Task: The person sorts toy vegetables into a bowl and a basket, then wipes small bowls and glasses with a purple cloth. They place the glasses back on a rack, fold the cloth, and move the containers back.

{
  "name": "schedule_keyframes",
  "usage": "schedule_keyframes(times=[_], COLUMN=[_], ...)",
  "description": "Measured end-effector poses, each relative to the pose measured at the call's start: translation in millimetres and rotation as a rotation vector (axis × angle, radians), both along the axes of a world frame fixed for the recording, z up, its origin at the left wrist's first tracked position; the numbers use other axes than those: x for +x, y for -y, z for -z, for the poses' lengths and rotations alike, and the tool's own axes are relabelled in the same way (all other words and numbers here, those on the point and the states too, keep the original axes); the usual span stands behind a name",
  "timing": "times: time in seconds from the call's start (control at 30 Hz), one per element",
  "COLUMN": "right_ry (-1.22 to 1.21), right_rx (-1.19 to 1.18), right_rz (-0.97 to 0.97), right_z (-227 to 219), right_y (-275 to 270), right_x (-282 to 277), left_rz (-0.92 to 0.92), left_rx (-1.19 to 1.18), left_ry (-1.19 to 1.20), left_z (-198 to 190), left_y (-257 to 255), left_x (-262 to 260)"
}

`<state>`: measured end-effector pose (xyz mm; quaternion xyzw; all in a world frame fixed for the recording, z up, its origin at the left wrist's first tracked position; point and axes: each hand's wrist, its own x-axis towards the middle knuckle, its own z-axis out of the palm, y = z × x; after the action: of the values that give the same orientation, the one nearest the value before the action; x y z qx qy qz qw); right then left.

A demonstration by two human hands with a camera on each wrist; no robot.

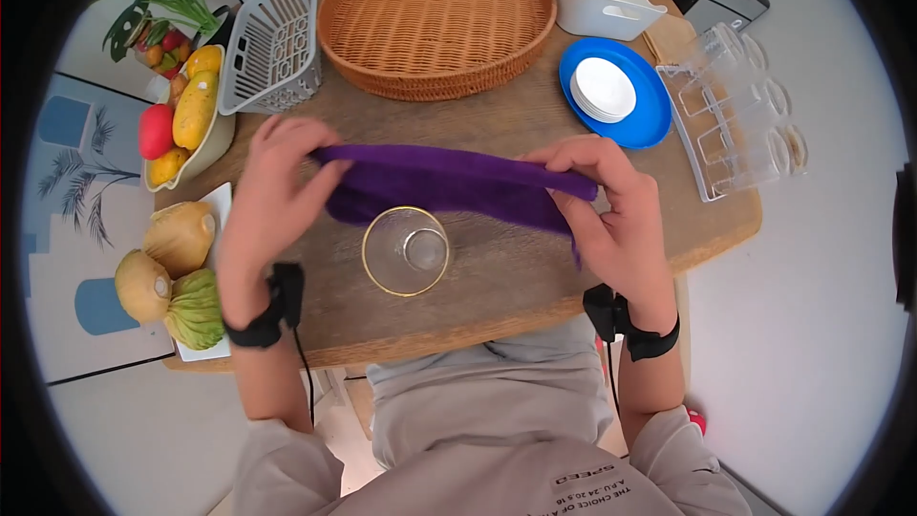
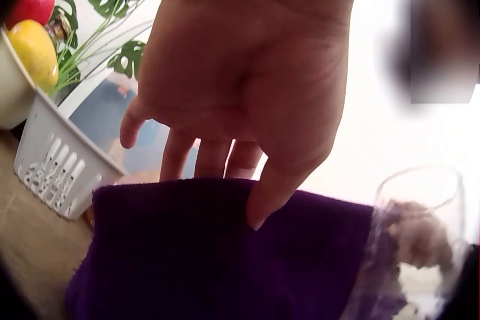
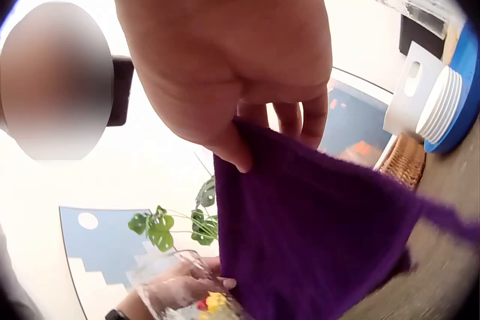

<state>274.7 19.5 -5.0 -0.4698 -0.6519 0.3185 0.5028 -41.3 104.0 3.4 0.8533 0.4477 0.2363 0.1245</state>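
Note:
A purple cloth (image 1: 439, 182) is stretched between both hands above the table, just behind a clear glass with a gold rim (image 1: 405, 251). The left hand (image 1: 277, 191) pinches its left end between thumb and fingers; the left wrist view shows the thumb in front of the cloth (image 2: 187, 252) and the fingertips hidden behind it. At the other end, the right hand (image 1: 616, 215) pinches the upper edge and corner. In the right wrist view the cloth (image 3: 307, 222) hangs down from the right hand (image 3: 225, 57). The glass stands on the table, touched by neither hand.
Behind the cloth lie a round wicker tray (image 1: 439, 19), a grey basket (image 1: 277, 48) and a white bin (image 1: 597, 0). White dishes (image 1: 604, 89) sit on a blue plate (image 1: 650, 119); a glass rack (image 1: 693, 134) is at right. Fruit in a bowl (image 1: 220, 134) and on a tray (image 1: 222, 201) stands at left.

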Motion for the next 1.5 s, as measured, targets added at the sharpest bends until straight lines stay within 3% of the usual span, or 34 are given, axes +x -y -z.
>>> schedule_keyframes(times=[0.1,0.2,0.3,0.4,0.5,0.53,0.63,0.73,0.77,0.83,0.9,1.0,1.13,1.23,1.43,1.5], right_ry=[-0.057,-0.089,-0.245,-0.265,-0.427,-0.560,-0.572,-0.348,-0.286,-0.566,-0.666,-0.416,-0.327,-0.404,-0.694,-0.682], right_rx=[0.001,0.021,-0.197,-0.126,-0.169,-0.250,-0.388,-0.216,-0.177,-0.327,-0.330,-0.159,-0.014,0.018,-0.062,-0.096], right_rz=[-0.028,-0.202,-0.264,-0.330,-0.367,-0.298,0.204,0.118,0.090,-0.071,-0.145,-0.194,-0.144,-0.088,0.156,0.181], right_z=[-3.9,1.4,12.9,20.3,52.6,58.6,61.0,67.8,69.8,67.7,60.3,63.7,61.1,65.5,73.0,75.3], right_y=[17.5,37.9,63.7,66.4,63.1,63.3,54.1,37.6,36.3,38.3,38.4,38.1,26.3,19.9,11.7,10.7], right_x=[3.5,3.5,-18.1,-49.3,-56.8,-59.0,-77.5,-90.4,-92.1,-98.2,-107.1,-106.7,-109.0,-114.1,-142.5,-142.6], left_rz=[-0.168,-0.256,-0.300,-0.133,-0.125,-0.129,-0.294,-0.288,-0.292,-0.302,-0.349,-0.345,-0.194,-0.235,-0.380,-0.441], left_rx=[-0.100,-0.238,-0.559,-0.591,-0.706,-0.608,-0.445,-0.409,-0.453,-0.535,-0.622,-0.614,-0.449,-0.419,-0.567,-0.544], left_ry=[0.089,0.298,0.766,1.164,1.533,1.457,1.258,1.031,1.069,1.150,1.238,1.257,1.297,1.375,1.812,1.712], left_z=[-30.6,-25.1,3.7,38.1,43.0,56.2,64.5,73.1,73.3,73.5,78.7,75.7,54.6,55.5,46.1,52.6], left_y=[49.1,96.2,133.8,144.8,143.0,141.0,132.0,127.2,127.5,127.4,134.0,135.2,116.4,110.1,100.5,96.2], left_x=[2.4,3.1,5.0,17.7,34.1,34.8,54.2,54.0,55.2,61.7,67.3,74.2,85.7,94.1,111.4,110.0])
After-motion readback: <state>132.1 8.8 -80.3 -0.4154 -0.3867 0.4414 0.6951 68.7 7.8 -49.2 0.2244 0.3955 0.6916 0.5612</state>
